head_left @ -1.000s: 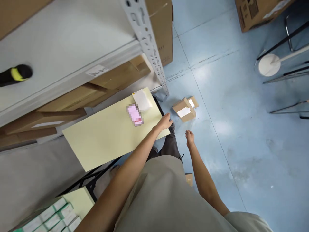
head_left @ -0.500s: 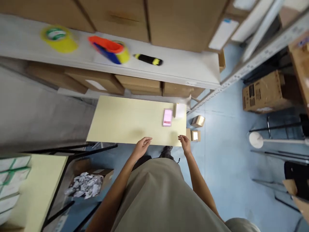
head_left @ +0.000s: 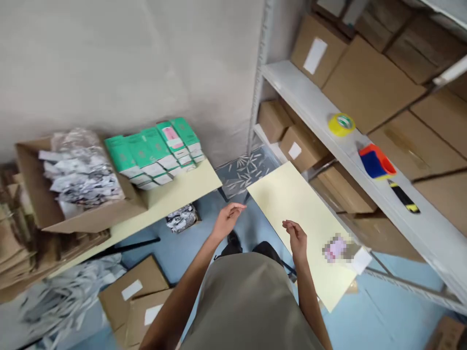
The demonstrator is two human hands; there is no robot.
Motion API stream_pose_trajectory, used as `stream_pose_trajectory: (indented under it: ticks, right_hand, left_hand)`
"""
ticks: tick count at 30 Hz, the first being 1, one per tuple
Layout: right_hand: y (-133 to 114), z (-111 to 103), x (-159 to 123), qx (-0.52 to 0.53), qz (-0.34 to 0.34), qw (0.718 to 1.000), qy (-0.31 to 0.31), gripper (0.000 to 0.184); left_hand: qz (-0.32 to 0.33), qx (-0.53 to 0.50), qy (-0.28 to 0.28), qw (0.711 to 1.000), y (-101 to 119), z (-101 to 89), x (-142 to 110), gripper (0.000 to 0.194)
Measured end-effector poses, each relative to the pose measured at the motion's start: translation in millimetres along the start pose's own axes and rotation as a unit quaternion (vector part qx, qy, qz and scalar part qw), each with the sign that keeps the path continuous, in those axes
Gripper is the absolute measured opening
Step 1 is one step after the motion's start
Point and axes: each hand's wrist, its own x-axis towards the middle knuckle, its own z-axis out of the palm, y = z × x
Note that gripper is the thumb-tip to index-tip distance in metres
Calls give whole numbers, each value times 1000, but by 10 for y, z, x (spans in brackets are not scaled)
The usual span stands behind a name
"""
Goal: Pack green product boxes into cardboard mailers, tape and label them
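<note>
Shows left hand (head_left: 225, 222) and right hand (head_left: 297, 239) empty, with fingers half curled, near pale tabletop (head_left: 288, 192); shows green boxes (head_left: 146, 148) already stacked, paper-filled carton (head_left: 97, 217) unclosed.

Reading surfaces off my feed: shelf (head_left: 314, 102) at 2 o'clock looks like painted metal, smooth, matt. Brown cartons (head_left: 372, 87), also 2: matt cardboard. Tape roll (head_left: 342, 125), 2: glossy plastic. Dispenser (head_left: 375, 160), 3: hard plastic. Tabletop (head_left: 312, 214), 4: smooth, low sheen, core material I can't tell. Garment (head_left: 251, 301), 6: matt cloth. Floor (head_left: 210, 216), 7: smooth. Green boxes (head_left: 146, 150), 9: smooth printed card. Crumpled paper (head_left: 83, 172), 9: rough. Wall (head_left: 182, 48), 11: matt.
</note>
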Motion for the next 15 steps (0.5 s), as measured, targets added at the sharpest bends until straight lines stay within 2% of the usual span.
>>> stream_pose_trajectory:
  ticks: [4,8,12,15]
  right_hand:
    - [-390,667,204,-42,-21,992,-115,46]
    - [-622,1398,544,-84,-52,968,-230,46]
    - [-760,2319,948,-116,-113,932,-325,47]
    - [-925,3117,1237,-153,-211,897,-356,48]
  left_hand:
    - [-6,-52,129,990,0,-626,-69,41]
    - [-32,-79,248,965,-80,-1091,-237,37]
    - [-72,-66,336,937,-109,-1500,-400,33]
    - [-98,-46,384,917,-52,-1755,-420,38]
